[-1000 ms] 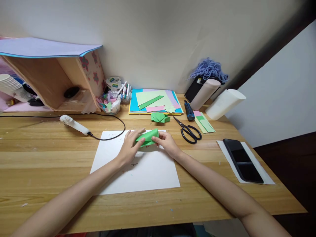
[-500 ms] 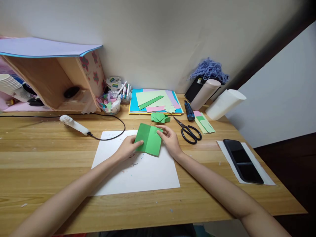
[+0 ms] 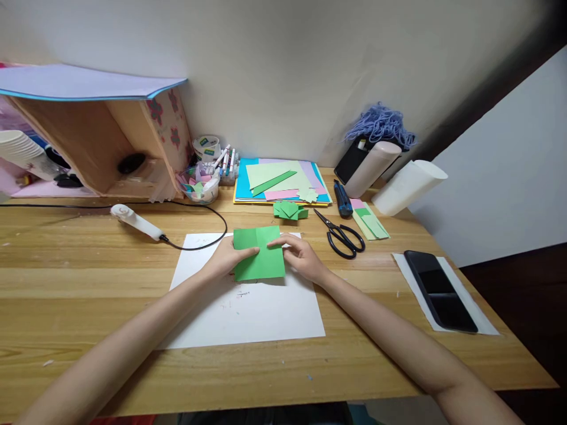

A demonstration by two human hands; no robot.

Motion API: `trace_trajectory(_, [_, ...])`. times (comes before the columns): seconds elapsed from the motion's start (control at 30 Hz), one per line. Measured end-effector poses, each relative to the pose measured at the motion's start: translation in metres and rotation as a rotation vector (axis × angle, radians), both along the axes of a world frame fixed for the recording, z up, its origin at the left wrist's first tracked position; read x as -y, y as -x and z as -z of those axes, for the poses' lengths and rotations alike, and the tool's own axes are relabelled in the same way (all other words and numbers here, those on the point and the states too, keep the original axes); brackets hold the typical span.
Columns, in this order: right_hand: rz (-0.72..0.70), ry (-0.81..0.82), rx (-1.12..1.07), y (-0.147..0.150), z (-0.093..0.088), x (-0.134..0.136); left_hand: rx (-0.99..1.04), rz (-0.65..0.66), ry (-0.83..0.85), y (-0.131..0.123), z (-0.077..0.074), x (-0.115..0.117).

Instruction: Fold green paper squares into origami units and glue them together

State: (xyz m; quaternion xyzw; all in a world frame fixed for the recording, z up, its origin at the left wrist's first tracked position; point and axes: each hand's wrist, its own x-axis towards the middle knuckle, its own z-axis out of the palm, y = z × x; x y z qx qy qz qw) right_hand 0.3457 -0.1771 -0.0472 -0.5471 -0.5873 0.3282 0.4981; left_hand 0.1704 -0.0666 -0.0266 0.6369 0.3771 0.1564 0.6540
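Note:
A square of green paper (image 3: pixel 259 265) with a faint crease down its middle is held just over a white sheet (image 3: pixel 274 313). My left hand (image 3: pixel 228 257) grips its left side, thumb on the front and fingers hidden behind. At the right edge my right hand (image 3: pixel 303 257) holds it too, the index finger laid across the front and the other fingers curled by the edge. Just beyond lies a folded green paper piece (image 3: pixel 289 210). Black-handled scissors (image 3: pixel 343 239) rest to the right of my right hand.
Behind are stacked coloured papers (image 3: pixel 248 177), a tub of scraps (image 3: pixel 208 192) and markers (image 3: pixel 228 159). A corded white tool (image 3: pixel 135 221) lies left. Rightward are a blue cutter (image 3: pixel 342 199), paper strips (image 3: pixel 372 224), a white roll (image 3: pixel 405 189) and a phone (image 3: pixel 438 289).
The green paper has turned and opened flatter, now facing me more squarely and slightly to the left. My right index finger has slid inward over its front.

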Motion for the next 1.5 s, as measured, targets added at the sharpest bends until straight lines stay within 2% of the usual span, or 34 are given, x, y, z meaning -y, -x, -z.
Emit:
trace_trajectory(0.1, [-0.080, -0.048, 0.098, 0.002, -0.002, 0.001, -0.011, -0.006, 0.009, 0.001, -0.001, -0.002])
trace_trajectory(0.17, [-0.083, -0.071, 0.126, 0.003, -0.003, 0.001, -0.011, 0.009, 0.020, 0.001, -0.002, -0.003])
trace_trajectory(0.37, [0.003, -0.042, 0.030, 0.002, -0.001, -0.002, -0.003, 0.098, -0.006, 0.000, -0.005, -0.002])
trace_trajectory(0.5, [0.109, 0.010, -0.055, 0.001, 0.004, -0.005, 0.055, 0.200, -0.006, -0.001, -0.004, 0.000])
trace_trajectory(0.63, [0.176, 0.053, -0.158, 0.001, 0.009, -0.006, 0.149, 0.164, 0.123, -0.001, -0.003, 0.004])
trace_trajectory(0.73, [0.184, 0.063, -0.145, 0.002, 0.008, -0.006, 0.212, 0.121, 0.185, -0.001, -0.003, 0.007])
trace_trajectory(0.87, [0.176, 0.088, -0.111, 0.006, 0.004, -0.004, 0.152, 0.072, -0.009, -0.002, -0.002, 0.012])
trace_trajectory(0.97, [0.173, 0.091, -0.143, 0.009, 0.003, -0.004, 0.085, 0.049, -0.088, -0.004, 0.000, 0.013])
trace_trajectory(1.13, [0.263, 0.063, -0.365, 0.009, 0.005, -0.005, 0.058, 0.052, -0.192, -0.005, 0.005, 0.010])
trace_trajectory(1.23, [0.285, 0.098, -0.424, 0.007, 0.005, -0.006, 0.043, 0.068, -0.231, -0.004, 0.008, 0.009])
trace_trajectory(1.5, [0.363, 0.112, -0.390, 0.005, 0.007, -0.008, 0.016, 0.082, -0.246, -0.005, 0.006, 0.009])
